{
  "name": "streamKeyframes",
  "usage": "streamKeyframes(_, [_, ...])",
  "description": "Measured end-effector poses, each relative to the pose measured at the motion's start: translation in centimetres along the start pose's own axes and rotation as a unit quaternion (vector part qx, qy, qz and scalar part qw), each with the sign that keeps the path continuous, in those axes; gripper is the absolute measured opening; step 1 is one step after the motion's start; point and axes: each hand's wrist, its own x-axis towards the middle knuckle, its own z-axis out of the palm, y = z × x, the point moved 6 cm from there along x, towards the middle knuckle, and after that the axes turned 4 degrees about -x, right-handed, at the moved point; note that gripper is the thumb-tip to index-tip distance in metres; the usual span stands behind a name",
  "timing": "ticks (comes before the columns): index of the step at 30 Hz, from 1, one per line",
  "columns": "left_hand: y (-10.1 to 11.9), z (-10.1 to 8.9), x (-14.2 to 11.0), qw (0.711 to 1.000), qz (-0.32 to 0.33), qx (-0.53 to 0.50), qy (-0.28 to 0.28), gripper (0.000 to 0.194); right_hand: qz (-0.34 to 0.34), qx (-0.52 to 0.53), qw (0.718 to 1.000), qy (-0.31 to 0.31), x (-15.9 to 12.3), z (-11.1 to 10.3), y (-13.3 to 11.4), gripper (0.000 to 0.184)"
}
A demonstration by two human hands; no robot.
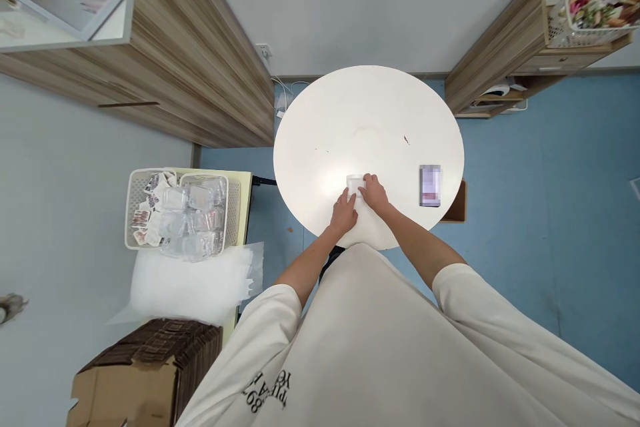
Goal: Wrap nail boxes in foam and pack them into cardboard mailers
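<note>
A small, pale rectangular case [355, 182] lies on the white oval table [370, 107], near the edge closest to me. It looks white or clear; against the white top I cannot tell which. My left hand [345, 213] grips its lower left corner with the fingertips. From the right side, my right hand [375, 193] closes on it, with the thumb at the near edge and the fingers along the right edge. My fingers hide part of the case's near and right sides.
A phone [430, 185] lies at the table's right. On a side table at left stand a basket [227, 213] of clear plastic boxes, a white sheet stack [185, 283] and flattened cardboard boxes [130, 380]. Wooden cabinets [200, 27] flank the table.
</note>
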Motion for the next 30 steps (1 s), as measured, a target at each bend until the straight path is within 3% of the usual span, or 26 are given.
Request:
streamKeyframes(3, [0.4, 0.4, 0.1, 0.997, 0.048, 0.063, -0.018, 0.074, -0.006, -0.012, 1.000, 0.010, -0.3, 0.4, 0.0, 0.026])
streamKeyframes(6, [0.5, 0.8, 0.0, 0.992, 0.069, 0.097, -0.040, 0.079, -0.020, -0.009, 1.000, 0.011, -1.0, 0.6, 0.1, 0.032])
streamKeyframes(12, [0.7, 1.3, 0.0, 0.984, 0.040, 0.163, -0.065, 0.083, -0.091, -0.020, 0.996, -0.015, -4.0, 1.0, 0.6, 0.051])
streamKeyframes(20, [1.0, 1.9, -0.1, 0.973, 0.000, 0.222, -0.070, 0.085, -0.083, 0.005, 0.993, -0.087, -5.5, 2.3, 1.4, 0.068])
streamKeyframes(25, [0.5, 0.9, 0.0, 0.972, 0.001, 0.226, -0.068, 0.082, -0.077, 0.012, 0.992, -0.096, -4.8, 2.7, 0.6, 0.071])
streamKeyframes(30, [-1.9, -1.7, -0.5, 0.974, -0.008, 0.218, -0.065, 0.083, -0.089, 0.020, 0.991, -0.097, -4.1, 3.8, -2.6, 0.074])
